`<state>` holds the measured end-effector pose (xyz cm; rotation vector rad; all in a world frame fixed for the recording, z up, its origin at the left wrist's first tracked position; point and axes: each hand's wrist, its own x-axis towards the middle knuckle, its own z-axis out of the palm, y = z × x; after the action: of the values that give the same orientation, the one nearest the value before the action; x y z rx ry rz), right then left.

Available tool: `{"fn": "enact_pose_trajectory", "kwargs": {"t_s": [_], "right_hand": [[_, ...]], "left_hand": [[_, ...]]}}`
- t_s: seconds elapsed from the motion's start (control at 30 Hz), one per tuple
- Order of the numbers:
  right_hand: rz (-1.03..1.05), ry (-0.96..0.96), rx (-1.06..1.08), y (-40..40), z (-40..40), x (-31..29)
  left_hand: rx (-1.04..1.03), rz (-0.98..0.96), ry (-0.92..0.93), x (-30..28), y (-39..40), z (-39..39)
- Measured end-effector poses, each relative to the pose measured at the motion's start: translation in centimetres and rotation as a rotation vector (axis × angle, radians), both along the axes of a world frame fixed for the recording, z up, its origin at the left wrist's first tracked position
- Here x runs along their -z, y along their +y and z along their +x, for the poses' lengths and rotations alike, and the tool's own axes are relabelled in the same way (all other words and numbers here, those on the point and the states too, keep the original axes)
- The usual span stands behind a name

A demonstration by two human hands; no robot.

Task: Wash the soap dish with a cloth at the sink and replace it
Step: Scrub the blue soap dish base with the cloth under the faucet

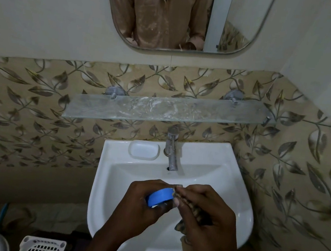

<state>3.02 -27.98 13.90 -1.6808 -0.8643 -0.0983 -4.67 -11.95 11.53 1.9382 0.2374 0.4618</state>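
Note:
Over the white sink (239, 214), my left hand (141, 207) grips a blue soap dish (160, 196), tilted on its side. My right hand (206, 214) holds a brownish patterned cloth (188, 204) pressed against the right edge of the dish. More of the cloth hangs below my right wrist. A metal tap (171, 150) stands at the back of the sink; no water is seen running. A moulded soap recess (144, 150) sits left of the tap.
A glass shelf (121, 110) with smears hangs on the leaf-patterned tiles above the sink. A mirror (183, 16) above shows a person in a tan shirt. A white perforated basket (43, 247) stands on the floor at the lower left.

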Motion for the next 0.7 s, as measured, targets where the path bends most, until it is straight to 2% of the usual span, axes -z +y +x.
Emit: {"fn": "enact_pose_trajectory", "kwargs": {"t_s": [0.1, 0.27, 0.4, 0.57, 0.7], "right_hand": [[-0.012, -0.091, -0.018, 0.1, -0.2, -0.3], [-0.085, -0.208, -0.079, 0.1, -0.3, -0.8], [-0.115, -0.108, 0.059, -0.2, 2.0, -0.7], [-0.036, -0.137, -0.091, 0.1, 0.2, -1.2], [-0.039, -0.137, -0.037, 0.1, 1.6, -1.7]], "left_hand": [[-0.025, -0.072, -0.039, 0.2, -0.6, 0.1], [-0.026, -0.021, -0.134, 0.0, -0.8, -0.2], [-0.016, 0.062, -0.172, -0.5, -0.7, -0.4], [0.002, 0.153, -0.186, -0.6, -0.2, -0.5], [0.008, 0.248, -0.163, -1.1, -0.5, -0.5]]}}
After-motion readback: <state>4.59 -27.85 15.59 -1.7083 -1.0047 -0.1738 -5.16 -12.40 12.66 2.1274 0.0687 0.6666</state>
